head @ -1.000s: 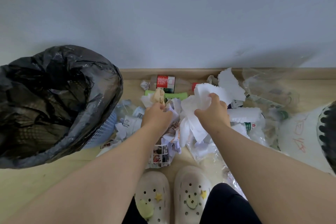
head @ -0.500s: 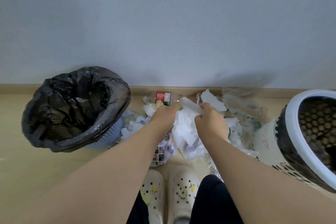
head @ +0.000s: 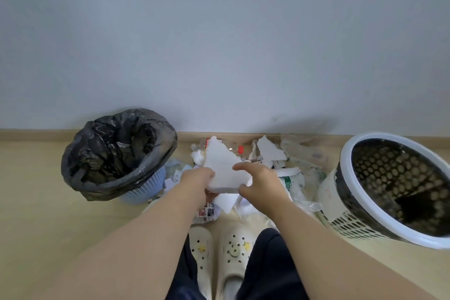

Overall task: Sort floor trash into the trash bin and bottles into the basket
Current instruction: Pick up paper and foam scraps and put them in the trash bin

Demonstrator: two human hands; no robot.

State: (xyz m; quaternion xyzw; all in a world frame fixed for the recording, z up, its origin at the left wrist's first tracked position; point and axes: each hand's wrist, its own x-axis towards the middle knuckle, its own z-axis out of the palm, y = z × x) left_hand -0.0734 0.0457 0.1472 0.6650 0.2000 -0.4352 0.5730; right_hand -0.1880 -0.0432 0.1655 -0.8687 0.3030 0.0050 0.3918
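Plain pale grey-blue wall (head: 219, 44) fills the far half of view. Light wood baseboard (head: 36, 134) runs along its foot, left to right. Floor (head: 36, 202) is light wood-look. Near centre: pair of cream perforated clogs (head: 232, 258) w/ yellow star charms, right one also w/ a smiley charm; dark trouser legs (head: 265, 263) above them.
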